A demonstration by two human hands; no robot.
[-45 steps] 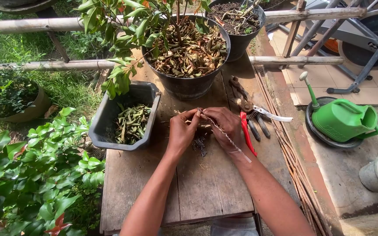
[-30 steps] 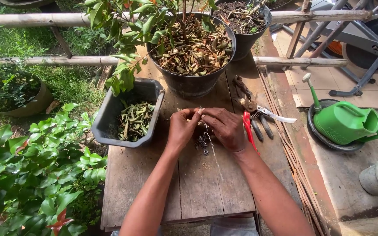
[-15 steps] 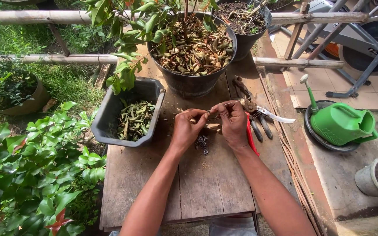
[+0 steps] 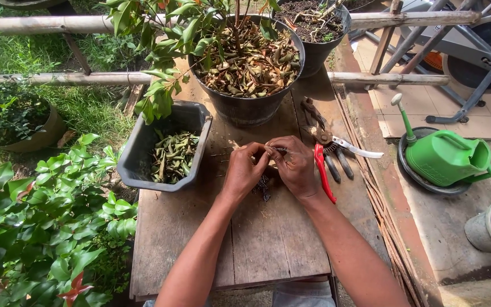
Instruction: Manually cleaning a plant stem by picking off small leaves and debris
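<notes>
My left hand (image 4: 242, 167) and my right hand (image 4: 294, 165) meet over the middle of a wooden table (image 4: 268, 239). Both pinch a thin twig (image 4: 278, 150) between their fingertips, and most of it is hidden by the fingers. A small dark clump of stripped bits (image 4: 263, 188) lies on the boards just under the hands. A grey rectangular tub (image 4: 143, 156) with cut green leaves inside stands to the left of my left hand.
A large black pot (image 4: 248, 111) with a leafy plant and dry leaves stands behind the hands, another dark pot (image 4: 313, 54) behind it. Red-handled pruners (image 4: 322, 173) and dark pliers (image 4: 316, 122) lie right of my hands. A green watering can (image 4: 447, 156) sits on the ground.
The twig was held long and hanging toward me, then turned level. Now both hands have closed together around it and my right hand has dropped back toward the left.
</notes>
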